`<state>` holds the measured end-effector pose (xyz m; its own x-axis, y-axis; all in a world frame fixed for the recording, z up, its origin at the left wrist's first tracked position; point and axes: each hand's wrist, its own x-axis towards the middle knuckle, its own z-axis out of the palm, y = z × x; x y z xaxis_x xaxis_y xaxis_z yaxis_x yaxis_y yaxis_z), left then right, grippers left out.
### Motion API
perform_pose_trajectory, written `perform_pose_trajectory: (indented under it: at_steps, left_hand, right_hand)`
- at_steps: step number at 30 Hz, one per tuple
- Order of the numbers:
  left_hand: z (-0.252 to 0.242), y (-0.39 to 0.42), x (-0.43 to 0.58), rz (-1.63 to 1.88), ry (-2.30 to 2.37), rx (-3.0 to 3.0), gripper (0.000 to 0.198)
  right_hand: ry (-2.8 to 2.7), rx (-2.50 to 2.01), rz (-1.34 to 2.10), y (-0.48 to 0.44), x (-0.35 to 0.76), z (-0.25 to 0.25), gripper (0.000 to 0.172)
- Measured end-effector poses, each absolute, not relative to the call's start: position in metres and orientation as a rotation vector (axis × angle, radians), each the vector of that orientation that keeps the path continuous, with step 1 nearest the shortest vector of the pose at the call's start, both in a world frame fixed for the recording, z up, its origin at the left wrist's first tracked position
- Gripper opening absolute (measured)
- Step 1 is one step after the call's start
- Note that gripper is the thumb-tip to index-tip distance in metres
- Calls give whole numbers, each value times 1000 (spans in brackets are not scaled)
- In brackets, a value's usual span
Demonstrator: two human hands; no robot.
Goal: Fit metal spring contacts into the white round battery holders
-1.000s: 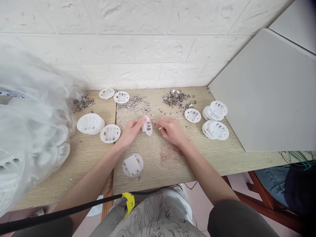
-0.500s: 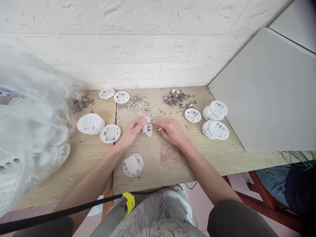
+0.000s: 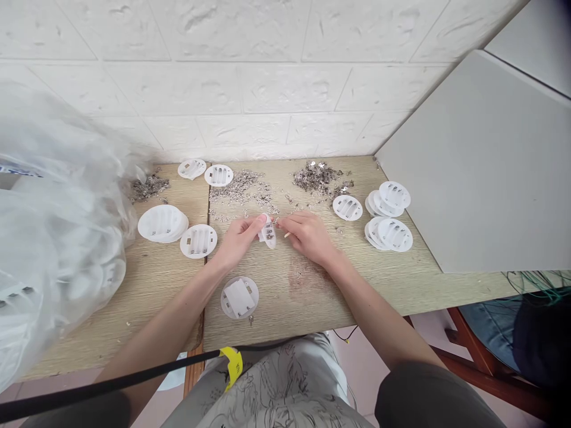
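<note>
My left hand [image 3: 239,239] grips a white round battery holder [image 3: 269,233] by its edge, thumb on top. The holder is tilted steeply, with metal contacts showing in its slots. My right hand [image 3: 306,236] is closed at the holder's right side, its thumb and forefinger pinching a tiny metal contact [image 3: 276,221] near the edge. The pale tip of a thin stick [image 3: 286,235] pokes out below those fingers; the rest of it is hidden. Below my left hand, another holder [image 3: 239,298] lies flat with its boxy side up.
Loose metal contacts form piles at the wall: a spread one [image 3: 241,186], a darker one [image 3: 317,177] and one at left [image 3: 149,187]. Stacked holders [image 3: 395,235] stand right, more [image 3: 160,223] left. A plastic bag [image 3: 66,238] fills the left side; a grey panel [image 3: 486,172] bounds the right.
Both hands stay almost in place. The battery holder in my left hand has shifted very slightly, and the right fingertips remain beside it.
</note>
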<state>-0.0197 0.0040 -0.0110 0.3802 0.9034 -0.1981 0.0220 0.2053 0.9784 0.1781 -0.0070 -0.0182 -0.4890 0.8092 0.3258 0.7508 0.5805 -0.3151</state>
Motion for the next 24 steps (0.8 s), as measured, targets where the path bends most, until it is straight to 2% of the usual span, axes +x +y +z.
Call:
perform_pose_trajectory:
  at_steps: [24]
  left_hand:
    - [-8,5,-17,817,915,1140,52]
  right_hand:
    - [-2322,-1349,135,-9,178,-17,27]
